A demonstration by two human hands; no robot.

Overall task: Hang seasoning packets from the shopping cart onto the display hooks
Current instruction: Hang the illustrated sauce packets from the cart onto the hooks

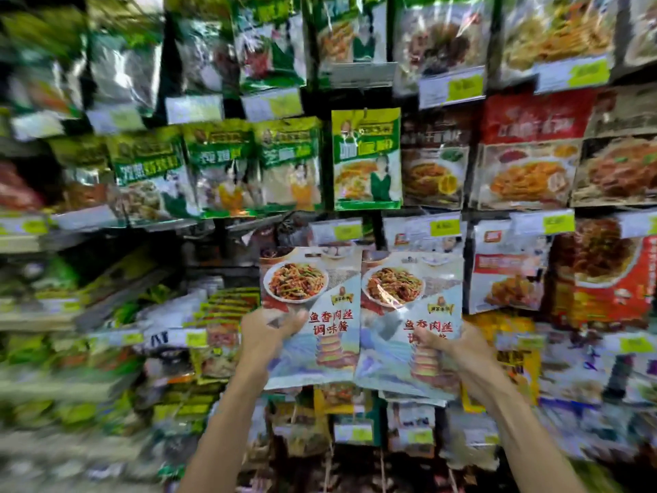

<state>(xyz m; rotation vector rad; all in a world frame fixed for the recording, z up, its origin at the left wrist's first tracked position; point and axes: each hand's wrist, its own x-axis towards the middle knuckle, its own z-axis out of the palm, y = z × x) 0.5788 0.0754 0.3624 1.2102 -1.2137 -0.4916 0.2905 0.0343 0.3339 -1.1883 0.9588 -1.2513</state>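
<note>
This is a grocery shop aisle. Glossy green-and-yellow plastic seasoning packets (pixel 367 158) hang in tight rows across the upper and middle frame, with red-topped printed food packets (pixel 526 151) at the right. White shelf-edge price tags with yellow-green patches (pixel 451 88) run under each row. At lower centre, two identical pale-blue printed sachets (pixel 334 297) show one product in duplicate.

Crowded shop shelving (pixel 32 243) (yellow price tags (pixel 445 227))

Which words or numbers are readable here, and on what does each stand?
"鱼香肉丝 / 调味酱" on the left packet, held by the left hand.
"鱼香肉丝" on the right packet, held by the right hand; the thumb covers its second line.
Green packets, price tags: too blurred to read.
</note>
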